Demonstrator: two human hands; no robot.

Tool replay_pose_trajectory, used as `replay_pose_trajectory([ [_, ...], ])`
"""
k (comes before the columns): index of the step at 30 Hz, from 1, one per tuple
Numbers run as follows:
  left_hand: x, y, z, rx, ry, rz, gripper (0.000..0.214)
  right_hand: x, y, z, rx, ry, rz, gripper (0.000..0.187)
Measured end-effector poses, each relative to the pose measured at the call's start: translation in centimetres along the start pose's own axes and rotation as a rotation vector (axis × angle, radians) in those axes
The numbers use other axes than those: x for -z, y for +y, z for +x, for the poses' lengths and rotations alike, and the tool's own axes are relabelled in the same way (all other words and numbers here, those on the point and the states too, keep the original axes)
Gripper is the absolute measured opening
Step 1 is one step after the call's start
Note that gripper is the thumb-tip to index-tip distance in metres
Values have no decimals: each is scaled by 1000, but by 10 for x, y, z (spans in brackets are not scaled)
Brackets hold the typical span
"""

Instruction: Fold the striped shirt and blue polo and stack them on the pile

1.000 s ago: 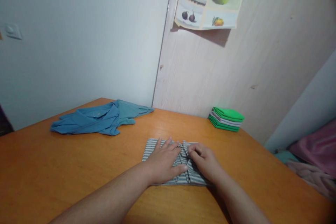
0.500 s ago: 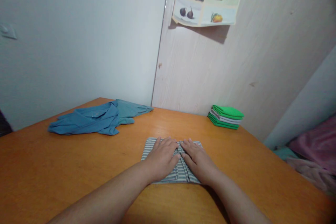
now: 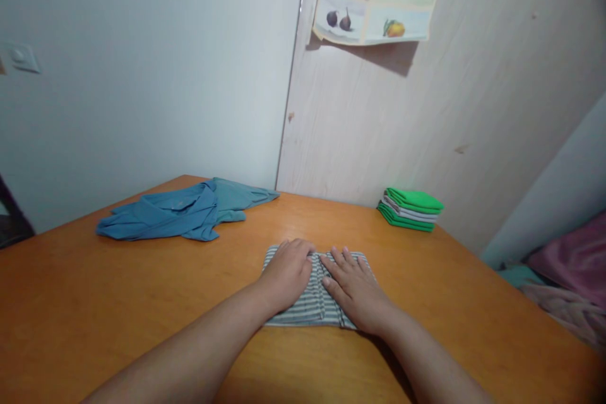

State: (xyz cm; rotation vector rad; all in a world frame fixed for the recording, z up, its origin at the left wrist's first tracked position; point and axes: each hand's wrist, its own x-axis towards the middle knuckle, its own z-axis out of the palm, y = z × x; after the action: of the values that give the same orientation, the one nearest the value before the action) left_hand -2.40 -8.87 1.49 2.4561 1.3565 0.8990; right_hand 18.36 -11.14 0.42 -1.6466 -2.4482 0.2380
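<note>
A folded grey-and-white striped garment (image 3: 310,309) lies on the orange wooden table (image 3: 118,303) just in front of me. My left hand (image 3: 288,271) rests on its left half with the fingers curled over the far edge. My right hand (image 3: 353,287) lies flat on its right half, fingers stretched out and slightly spread. The two hands touch side by side and hide most of the cloth.
A crumpled blue shirt (image 3: 184,214) lies at the table's far left. A stack of folded green and white clothes (image 3: 411,208) sits at the far right by the wooden door. Pink and grey fabric (image 3: 568,271) lies beyond the table's right edge.
My right hand has let go of the pinched fold and flattened onto the striped garment. Both hands slid toward its far edge, and my left fingers have curled over it.
</note>
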Motion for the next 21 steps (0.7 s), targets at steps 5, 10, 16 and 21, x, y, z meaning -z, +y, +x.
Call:
replay_pose_trajectory([
  [5, 4, -2, -2, 13, 0, 102, 28, -2, 0, 1, -3, -1, -24, 65],
  [10, 9, -4, -5, 41, -57, 181, 33, -5, 5, 2, 0, 11, 31, 63],
  [16, 7, -12, -5, 41, -131, 229, 44, -5, 21, 5, -15, 279, 407, 64],
  [21, 14, -8, -5, 40, -144, 300, 45, 4, 34, 5, -94, 531, 483, 53],
])
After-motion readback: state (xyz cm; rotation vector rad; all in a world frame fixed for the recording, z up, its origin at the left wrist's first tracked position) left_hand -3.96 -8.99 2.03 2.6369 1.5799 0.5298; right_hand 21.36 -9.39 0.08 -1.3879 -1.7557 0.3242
